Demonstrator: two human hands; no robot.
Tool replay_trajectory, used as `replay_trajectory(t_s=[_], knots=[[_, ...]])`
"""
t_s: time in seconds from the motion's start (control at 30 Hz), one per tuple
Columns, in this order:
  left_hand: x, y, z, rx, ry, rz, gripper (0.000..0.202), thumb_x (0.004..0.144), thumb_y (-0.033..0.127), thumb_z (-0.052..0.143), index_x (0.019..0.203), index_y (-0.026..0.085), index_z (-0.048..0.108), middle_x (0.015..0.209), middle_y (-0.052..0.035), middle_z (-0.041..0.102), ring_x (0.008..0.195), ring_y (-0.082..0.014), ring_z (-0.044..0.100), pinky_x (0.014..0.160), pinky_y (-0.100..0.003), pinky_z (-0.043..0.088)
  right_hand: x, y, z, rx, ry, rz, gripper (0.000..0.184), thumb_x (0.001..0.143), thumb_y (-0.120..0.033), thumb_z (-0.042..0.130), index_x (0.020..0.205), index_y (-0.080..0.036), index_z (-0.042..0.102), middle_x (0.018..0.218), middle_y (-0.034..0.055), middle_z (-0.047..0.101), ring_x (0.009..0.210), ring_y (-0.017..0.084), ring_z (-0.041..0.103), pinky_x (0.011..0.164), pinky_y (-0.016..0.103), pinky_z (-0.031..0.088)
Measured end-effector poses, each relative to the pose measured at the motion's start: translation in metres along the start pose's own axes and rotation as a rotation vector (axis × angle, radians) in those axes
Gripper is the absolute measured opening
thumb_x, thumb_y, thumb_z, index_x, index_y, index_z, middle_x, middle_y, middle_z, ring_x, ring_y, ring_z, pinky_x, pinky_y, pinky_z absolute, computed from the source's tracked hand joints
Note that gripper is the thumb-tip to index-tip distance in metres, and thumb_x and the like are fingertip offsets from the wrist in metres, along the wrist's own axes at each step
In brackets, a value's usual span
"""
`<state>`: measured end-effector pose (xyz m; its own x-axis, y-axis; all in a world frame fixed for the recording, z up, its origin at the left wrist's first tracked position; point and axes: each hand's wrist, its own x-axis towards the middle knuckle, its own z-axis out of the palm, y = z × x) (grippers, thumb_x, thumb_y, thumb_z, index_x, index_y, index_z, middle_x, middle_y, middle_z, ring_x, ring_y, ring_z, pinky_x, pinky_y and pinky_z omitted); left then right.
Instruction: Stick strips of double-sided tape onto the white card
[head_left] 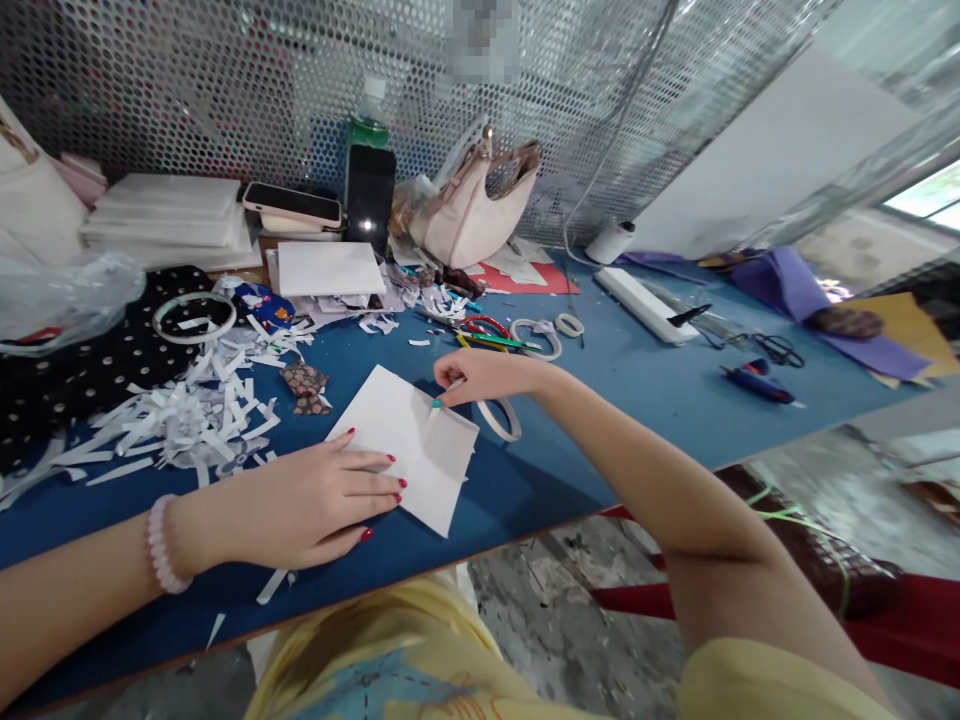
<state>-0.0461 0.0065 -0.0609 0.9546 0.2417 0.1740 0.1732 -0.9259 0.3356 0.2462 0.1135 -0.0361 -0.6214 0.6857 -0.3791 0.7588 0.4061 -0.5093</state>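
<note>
Left hand (315, 500) on white sheet (420, 455); print (375, 680) on yellow shirt (427, 610) illegible

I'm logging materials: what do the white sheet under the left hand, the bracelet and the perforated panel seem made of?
White sheet: apparently matte paper or card, with crisp edges. Bracelet: smooth pink beads; their rounded, pale look fits glass, stone or plastic. Perforated panel: probably metal, given its silvery shine.

White sheet (420, 460), flat on blue table (637, 375)
</note>
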Motion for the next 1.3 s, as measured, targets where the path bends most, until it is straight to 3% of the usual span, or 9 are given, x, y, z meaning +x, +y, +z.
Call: replay_trajectory(t_s=[0.53,0.8,0.97,1.13,1.3], knots=[[0.001,-0.002,0.002,0.019,-0.029,0.003,0.037,0.099,0.021,0.046,0.134,0.015,0.058,0.138,-0.0088,0.063,0.136,-0.0277,0.051,0.121,-0.048,0.026,0.003,-0.003,0.0,-0.066,-0.045,0.082,0.026,0.08,-0.041,0.063,0.072,-0.021,0.049,0.061,-0.0037,0.049,0.058,0.012,0.043,0.057,0.026,0.031],[0.001,-0.003,0.003,-0.004,0.001,0.006,0.036,0.097,0.018,0.049,0.131,0.016,0.061,0.135,-0.0085,0.065,0.134,-0.0272,0.053,0.122,-0.047,0.025,0.002,-0.015,0.012,-0.288,0.072,0.211,0.044,0.073,-0.055,0.073,0.076,-0.022,0.044,0.074,-0.0009,0.055,0.067,0.015,0.047,0.057,0.027,0.024],[0.001,-0.003,0.002,-0.017,0.009,-0.002,0.038,0.096,0.016,0.05,0.132,0.017,0.06,0.135,-0.0076,0.066,0.136,-0.0269,0.052,0.123,-0.046,0.024,0.004,-0.007,0.005,-0.176,0.041,0.134,0.034,0.079,-0.044,0.07,0.073,-0.021,0.046,0.068,-0.0017,0.054,0.062,0.014,0.047,0.058,0.026,0.029],[0.0,-0.001,-0.001,-0.01,0.01,-0.004,0.036,0.098,0.017,0.048,0.131,0.016,0.061,0.134,-0.0081,0.066,0.133,-0.0259,0.054,0.122,-0.045,0.025,-0.005,-0.003,0.0,-0.016,-0.041,-0.011,0.023,0.084,-0.04,0.063,0.081,-0.017,0.059,0.059,-0.0045,0.052,0.055,0.012,0.046,0.057,0.025,0.033],[0.003,0.004,-0.003,0.043,0.034,-0.022,0.033,0.098,0.018,0.049,0.129,0.02,0.062,0.134,-0.0051,0.066,0.13,-0.0239,0.057,0.123,-0.043,0.023,-0.012,-0.014,-0.007,-0.055,0.02,-0.035,0.019,0.084,-0.03,0.059,0.089,-0.015,0.069,0.057,-0.0041,0.051,0.055,0.012,0.045,0.057,0.025,0.032]])
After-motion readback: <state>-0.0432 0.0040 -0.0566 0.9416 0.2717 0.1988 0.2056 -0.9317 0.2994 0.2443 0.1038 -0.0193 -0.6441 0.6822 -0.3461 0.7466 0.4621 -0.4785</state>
